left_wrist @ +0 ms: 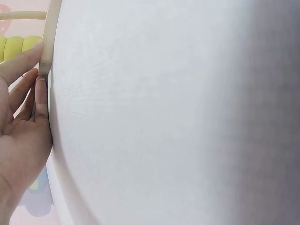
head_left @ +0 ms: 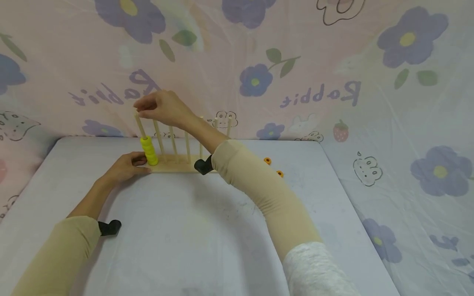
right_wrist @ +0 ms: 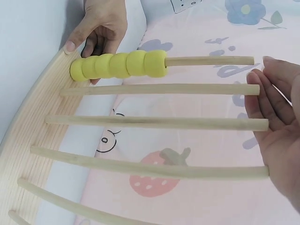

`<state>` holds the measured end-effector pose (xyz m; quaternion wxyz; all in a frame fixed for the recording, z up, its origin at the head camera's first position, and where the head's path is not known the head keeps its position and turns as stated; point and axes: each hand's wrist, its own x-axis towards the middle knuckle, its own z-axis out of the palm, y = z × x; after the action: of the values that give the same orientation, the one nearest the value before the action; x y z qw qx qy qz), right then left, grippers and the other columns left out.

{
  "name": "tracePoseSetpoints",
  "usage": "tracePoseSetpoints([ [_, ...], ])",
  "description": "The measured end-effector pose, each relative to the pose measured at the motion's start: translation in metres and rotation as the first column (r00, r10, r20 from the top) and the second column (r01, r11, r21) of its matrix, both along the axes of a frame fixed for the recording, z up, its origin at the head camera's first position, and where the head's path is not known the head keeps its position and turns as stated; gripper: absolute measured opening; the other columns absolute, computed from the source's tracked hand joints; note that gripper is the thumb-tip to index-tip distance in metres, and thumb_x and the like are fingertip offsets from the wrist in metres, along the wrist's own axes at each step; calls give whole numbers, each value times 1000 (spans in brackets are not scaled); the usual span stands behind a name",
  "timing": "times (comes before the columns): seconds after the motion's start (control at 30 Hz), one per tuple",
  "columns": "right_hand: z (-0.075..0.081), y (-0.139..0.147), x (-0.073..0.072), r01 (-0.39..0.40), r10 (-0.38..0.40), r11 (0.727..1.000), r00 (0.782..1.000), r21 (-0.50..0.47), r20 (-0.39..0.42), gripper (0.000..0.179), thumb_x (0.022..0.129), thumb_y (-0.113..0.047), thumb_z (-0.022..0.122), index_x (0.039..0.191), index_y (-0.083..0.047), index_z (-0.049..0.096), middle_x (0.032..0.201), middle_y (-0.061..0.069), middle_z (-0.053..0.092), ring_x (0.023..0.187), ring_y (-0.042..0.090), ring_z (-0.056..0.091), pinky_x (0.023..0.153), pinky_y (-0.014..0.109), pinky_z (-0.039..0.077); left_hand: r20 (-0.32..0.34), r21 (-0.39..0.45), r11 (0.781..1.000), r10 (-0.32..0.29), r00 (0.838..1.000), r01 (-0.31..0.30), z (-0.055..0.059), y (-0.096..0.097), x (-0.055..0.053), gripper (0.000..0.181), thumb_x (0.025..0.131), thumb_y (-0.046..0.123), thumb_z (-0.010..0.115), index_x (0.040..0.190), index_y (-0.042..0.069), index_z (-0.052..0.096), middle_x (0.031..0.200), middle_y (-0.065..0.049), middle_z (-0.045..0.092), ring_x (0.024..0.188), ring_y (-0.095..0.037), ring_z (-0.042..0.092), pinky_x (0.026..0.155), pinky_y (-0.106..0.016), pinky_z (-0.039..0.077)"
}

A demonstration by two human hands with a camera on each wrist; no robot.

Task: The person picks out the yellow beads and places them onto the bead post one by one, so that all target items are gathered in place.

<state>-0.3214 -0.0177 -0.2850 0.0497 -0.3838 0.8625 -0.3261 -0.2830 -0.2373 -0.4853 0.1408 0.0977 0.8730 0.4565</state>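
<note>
A pale wooden peg rack [head_left: 172,167] stands near the back of the white table, its upright pegs in a row along a flat base. Several yellow beads [right_wrist: 117,65] are stacked at the bottom of the leftmost peg [right_wrist: 211,61], whose upper part is bare. My left hand [head_left: 124,167] grips the left end of the base, the thumb at the front and the fingers behind. Up at the bare tip of the leftmost peg is my right hand [head_left: 166,107], with thumb and fingers loosely bent and nothing visible between them. Its forearm hides the rack's right end in the head view.
Two small orange beads, a rear one [head_left: 267,161] and a front one [head_left: 279,174], lie on the table [head_left: 177,238] right of the rack. A patterned cloth [head_left: 296,61] hangs behind the table. Black wrist mounts [head_left: 110,227] stick out from both sleeves.
</note>
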Motion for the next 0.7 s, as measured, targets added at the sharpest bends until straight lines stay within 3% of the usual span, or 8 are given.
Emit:
tracePoseSetpoints([
  [0.23, 5, 8, 7, 20, -22, 998, 999, -57, -29, 30, 96, -22, 67, 125, -11, 70, 117, -4, 72, 100, -2, 63, 85, 8, 47, 1, -5, 1000, 5, 1000, -5, 2, 1, 2, 85, 90, 27, 75, 152, -8, 27, 150, -30, 38, 137, -43, 40, 114, -54, 33],
  [0.7, 7, 42, 15, 81, -66, 961, 996, -266, 63, 27, 93, -14, 72, 118, -6, 72, 111, 0, 74, 94, 1, 67, 85, 12, 51, -3, 5, 1000, -1, 1000, 1, -3, 2, -2, 85, 90, 25, 75, 151, -8, 27, 149, -30, 39, 136, -44, 40, 114, -54, 33],
])
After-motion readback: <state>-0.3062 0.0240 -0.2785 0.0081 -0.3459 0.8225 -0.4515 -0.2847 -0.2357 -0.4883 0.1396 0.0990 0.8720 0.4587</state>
